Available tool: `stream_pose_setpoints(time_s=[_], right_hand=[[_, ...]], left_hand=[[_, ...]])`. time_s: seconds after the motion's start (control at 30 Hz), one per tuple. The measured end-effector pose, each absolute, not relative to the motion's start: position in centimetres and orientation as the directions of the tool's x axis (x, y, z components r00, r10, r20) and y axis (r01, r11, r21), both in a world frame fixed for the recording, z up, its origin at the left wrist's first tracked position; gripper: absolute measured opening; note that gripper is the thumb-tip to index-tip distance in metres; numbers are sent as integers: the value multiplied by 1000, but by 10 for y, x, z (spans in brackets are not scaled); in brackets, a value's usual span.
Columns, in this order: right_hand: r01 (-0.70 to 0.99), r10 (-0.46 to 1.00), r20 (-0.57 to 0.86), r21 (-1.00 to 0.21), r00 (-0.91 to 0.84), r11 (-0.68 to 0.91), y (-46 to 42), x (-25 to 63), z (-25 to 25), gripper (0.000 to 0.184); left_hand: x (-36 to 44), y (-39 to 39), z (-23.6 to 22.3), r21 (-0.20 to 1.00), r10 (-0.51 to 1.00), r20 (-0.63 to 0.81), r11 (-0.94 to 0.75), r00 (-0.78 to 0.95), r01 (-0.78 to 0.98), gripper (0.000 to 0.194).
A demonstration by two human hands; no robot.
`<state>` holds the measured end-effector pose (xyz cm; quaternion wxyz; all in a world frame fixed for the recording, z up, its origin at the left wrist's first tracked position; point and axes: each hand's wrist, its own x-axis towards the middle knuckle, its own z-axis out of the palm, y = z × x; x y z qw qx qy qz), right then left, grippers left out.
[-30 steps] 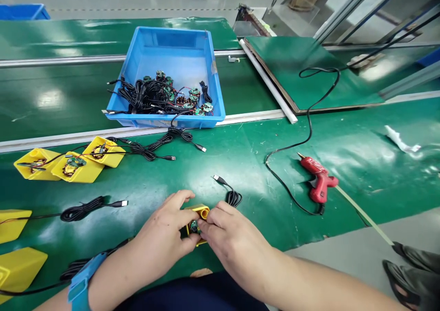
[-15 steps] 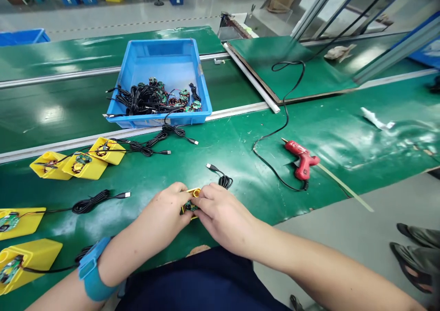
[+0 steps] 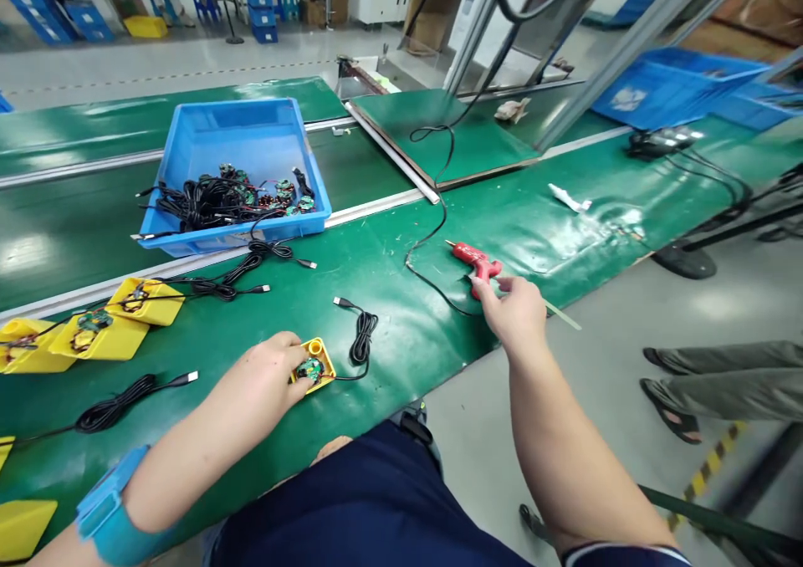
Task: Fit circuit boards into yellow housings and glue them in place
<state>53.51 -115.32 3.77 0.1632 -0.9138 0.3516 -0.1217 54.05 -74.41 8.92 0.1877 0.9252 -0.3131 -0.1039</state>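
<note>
My left hand (image 3: pixel 273 370) is closed around the left side of a small yellow plastic housing (image 3: pixel 330 376) at the bench's near edge. Inside the housing sits a green circuit board (image 3: pixel 309 370) with wires, next to a round yellow post. A black USB cable (image 3: pixel 362 337) runs from it, bundled, on the right. My right hand (image 3: pixel 518 308) is at a red glue gun (image 3: pixel 475 259) lying on its side on the green bench. Its thumb is over the handle and its fingers are apart behind it. A pale glue stick (image 3: pixel 565 316) sticks out of the gun's rear.
A blue bin (image 3: pixel 235 124) holds tangled black cables and circuit boards. Several yellow housings (image 3: pixel 116 341) with boards and cables stand at left. The glue gun's black cord (image 3: pixel 432 231) crosses the bench. A white scrap (image 3: pixel 570 199) lies at right; a person's legs (image 3: pixel 721 366) are beyond the edge.
My right hand has left the yellow housing and moved right to the glue gun. My left hand still holds the housing, its board now uncovered. The view has swung right.
</note>
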Motion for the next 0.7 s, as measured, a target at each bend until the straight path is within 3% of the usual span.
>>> stream_pose_setpoints(time_s=[0.1, 0.23, 0.47, 0.57, 0.7], right_hand=[[-697, -708, -92, -299, 701, -651, -1168, 545, 38, 50], [-687, -692, -112, -306, 714, -659, -1169, 558, 37, 46], [-702, -739, -55, -365, 672, -612, -1173, 562, 33, 40], [-717, -746, -104, -388, 658, -579, -1176, 562, 34, 38], [-712, -766, -156, -518, 624, -474, -1180, 561, 36, 36]], left_hand=[[541, -746, 93, 366, -639, -103, -737, 763, -568, 10], [541, -751, 105, 286, -640, -185, -761, 746, -582, 11], [540, -744, 103, 458, -639, -40, -695, 768, -554, 17], [540, -741, 100, 482, -641, -42, -685, 766, -546, 19], [540, -743, 98, 489, -630, -54, -693, 775, -530, 16]])
